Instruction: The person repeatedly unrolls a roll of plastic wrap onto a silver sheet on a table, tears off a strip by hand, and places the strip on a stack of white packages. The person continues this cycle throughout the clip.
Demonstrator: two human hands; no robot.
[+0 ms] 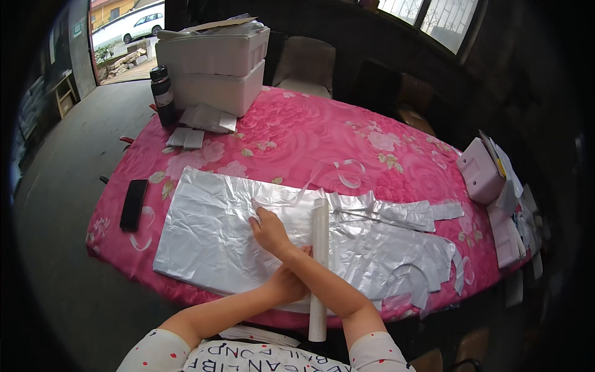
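Observation:
A flat stack of thin, shiny, translucent plastic sheets (204, 229) lies across the table in front of me, with cut-out curves and strap-like ends on its right side. A long pale tube (320, 248) rests crosswise over the stack, its near end jutting past the table edge. My forearms cross. Reaching leftward over the left wrist, my right hand (271, 230) has its fingers curled at the upper sheet and seems to pinch the plastic. My left hand (290, 283) is beneath the right forearm, against the tube's left side; most of its fingers are hidden.
A pink floral tablecloth (297, 130) covers the table. At left lies a black phone (133, 206). Behind it stand a dark bottle (163, 96), white foam boxes (211, 65) and small packets (186, 137). Another foam box (480, 170) with papers is at right; a chair (305, 65) stands beyond.

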